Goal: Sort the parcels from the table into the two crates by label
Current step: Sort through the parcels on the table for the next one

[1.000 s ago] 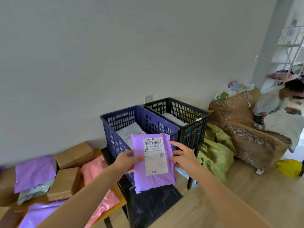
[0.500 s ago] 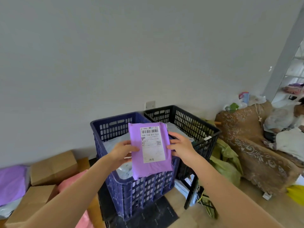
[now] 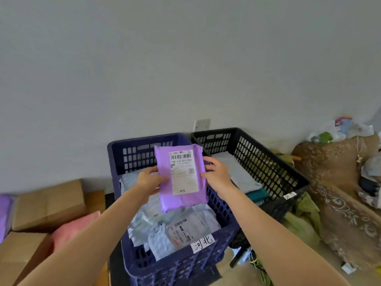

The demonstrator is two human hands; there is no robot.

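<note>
Far left, at the edge of my feed: a purple bag, cut off by the frame. Next to it are a rear cardboard box and a front cardboard box, with a pink parcel lying against them. A bare strip of the table shows behind the rear box.

Centre left: the left hand grips the left edge of the purple parcel, thumb on the front and fingers curled behind. The parcel is held upright in the air over the blue crate, its white label and barcode facing me. I cannot tell whether its lower edge touches the load below. The blue crate holds a heap of grey parcels, and a white tag with handwritten characters sits on its near rim.

Centre right: the right hand holds the parcel's right edge, fingers clamped on it. A wall socket sits on the wall behind the crates. The black crate stands just beside the blue one. It contains a grey packet and a teal item, with a small tag on its near rim.

Far right: green bags on the floor against a patterned sofa.
</note>
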